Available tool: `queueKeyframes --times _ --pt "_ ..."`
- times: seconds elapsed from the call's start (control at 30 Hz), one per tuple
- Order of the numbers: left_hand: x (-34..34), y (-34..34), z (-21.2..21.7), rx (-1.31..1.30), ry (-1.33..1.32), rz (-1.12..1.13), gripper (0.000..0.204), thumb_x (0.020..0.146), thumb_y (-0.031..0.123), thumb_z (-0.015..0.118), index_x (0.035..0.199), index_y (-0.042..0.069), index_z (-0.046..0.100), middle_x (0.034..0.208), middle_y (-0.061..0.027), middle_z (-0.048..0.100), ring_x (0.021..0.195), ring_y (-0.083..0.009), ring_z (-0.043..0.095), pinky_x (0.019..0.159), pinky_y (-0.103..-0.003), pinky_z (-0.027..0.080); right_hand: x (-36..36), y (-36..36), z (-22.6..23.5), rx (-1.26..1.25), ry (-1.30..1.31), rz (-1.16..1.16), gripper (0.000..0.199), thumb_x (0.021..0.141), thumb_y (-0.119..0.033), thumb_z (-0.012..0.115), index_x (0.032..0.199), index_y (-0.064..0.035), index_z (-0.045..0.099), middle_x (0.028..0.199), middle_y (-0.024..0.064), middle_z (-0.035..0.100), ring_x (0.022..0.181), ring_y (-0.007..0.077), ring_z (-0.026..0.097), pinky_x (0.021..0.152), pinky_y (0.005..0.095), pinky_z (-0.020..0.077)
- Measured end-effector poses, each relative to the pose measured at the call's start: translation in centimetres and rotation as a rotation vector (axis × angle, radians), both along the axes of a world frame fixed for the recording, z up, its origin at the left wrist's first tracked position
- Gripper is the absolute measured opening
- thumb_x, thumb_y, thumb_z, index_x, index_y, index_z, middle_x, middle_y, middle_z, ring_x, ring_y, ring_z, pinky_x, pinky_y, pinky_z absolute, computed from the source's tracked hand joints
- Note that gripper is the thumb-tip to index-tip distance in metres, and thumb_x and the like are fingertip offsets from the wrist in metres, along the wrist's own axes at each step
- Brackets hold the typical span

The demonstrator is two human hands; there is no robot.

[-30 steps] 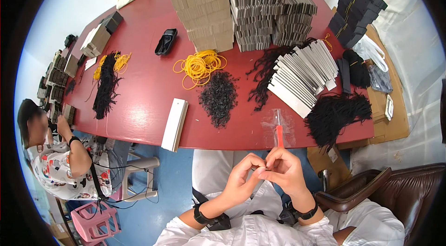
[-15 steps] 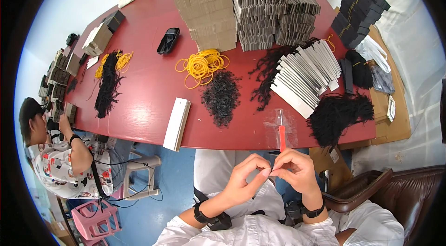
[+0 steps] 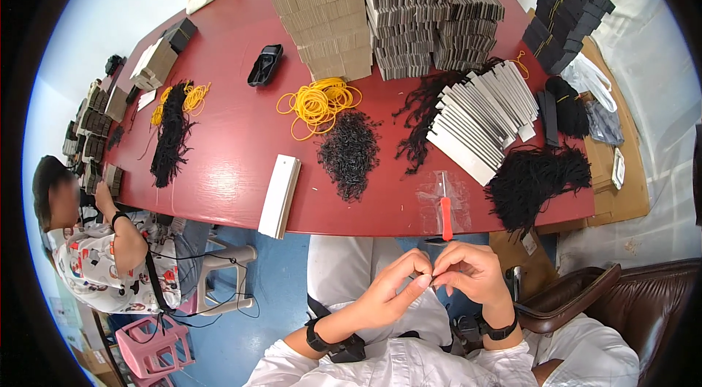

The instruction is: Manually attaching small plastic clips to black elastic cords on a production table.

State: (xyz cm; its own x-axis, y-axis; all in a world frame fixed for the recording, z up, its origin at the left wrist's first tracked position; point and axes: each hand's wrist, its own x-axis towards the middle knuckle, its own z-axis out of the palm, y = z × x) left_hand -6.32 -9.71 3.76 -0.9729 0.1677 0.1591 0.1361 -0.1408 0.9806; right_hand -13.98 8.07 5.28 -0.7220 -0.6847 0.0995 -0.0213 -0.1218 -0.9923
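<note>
My left hand (image 3: 395, 286) and my right hand (image 3: 474, 273) meet fingertip to fingertip over my lap, just below the table edge. Both pinch a small dark piece (image 3: 432, 282), too small for me to tell what it is. Straight above my hands, a red-handled tool (image 3: 446, 217) lies on a clear plastic bag (image 3: 433, 195) at the edge of the red table (image 3: 227, 145). A heap of short black cords (image 3: 351, 153) lies left of the bag and a pile of black tassels (image 3: 537, 178) right of it.
Yellow rubber bands (image 3: 318, 103), a long white box (image 3: 279, 195), a row of grey cards (image 3: 479, 120) and tall cardboard stacks (image 3: 325, 14) cover the table. A seated person (image 3: 95, 255) works at the left end. A pink stool (image 3: 150, 347) and a brown chair (image 3: 607, 299) flank me.
My hands have stayed together over my lap and drifted slightly right, with the fingers working the small piece. Nothing on the table has moved.
</note>
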Motion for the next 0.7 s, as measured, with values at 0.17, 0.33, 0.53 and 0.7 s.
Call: queueKeyframes --times 0.17,0.33,0.53,0.7 --pt "-0.24 -0.06 -0.15 0.076 -0.036 -0.075 0.016 0.100 0.016 0.048 0.094 0.002 0.051 0.091 -0.0073 0.050 0.086 -0.0180 0.049 0.080 -0.031 0.040 -0.12 0.23 -0.05 -0.030 -0.017 0.027 0.012 0.081 0.007 0.069 0.091 0.0021 0.065 0.086 0.0078 0.064 0.064 0.0106 0.061 0.049 0.0228 0.0496" --pt "-0.15 -0.36 -0.22 0.080 -0.063 -0.095 0.016 0.100 0.016 0.049 0.094 0.002 0.051 0.091 -0.0073 0.050 0.086 -0.0168 0.049 0.080 -0.031 0.040 -0.10 0.01 -0.01 -0.017 -0.056 0.037 0.011 0.082 0.004 0.069 0.092 0.0017 0.065 0.084 0.0067 0.063 0.063 0.0106 0.060 0.050 0.0233 0.0500" --pt "0.03 0.05 -0.37 0.197 -0.134 -0.078 0.011 0.099 0.012 0.051 0.095 0.001 0.052 0.091 -0.0048 0.050 0.080 -0.0122 0.048 0.074 -0.027 0.041 -0.45 0.23 0.28 0.069 0.069 0.074 0.009 0.083 0.001 0.069 0.090 0.0000 0.064 0.084 0.0057 0.063 0.064 0.0102 0.060 0.050 0.0231 0.0487" --pt "0.11 -0.43 -0.09 0.301 -0.316 -0.108 0.008 0.098 0.009 0.052 0.097 0.001 0.054 0.090 -0.0022 0.049 0.075 -0.0066 0.046 0.063 -0.022 0.037 -0.34 0.13 -0.08 0.079 0.031 0.081 0.010 0.084 -0.001 0.069 0.090 -0.0013 0.061 0.084 0.0044 0.060 0.067 0.0092 0.058 0.054 0.0229 0.0464"
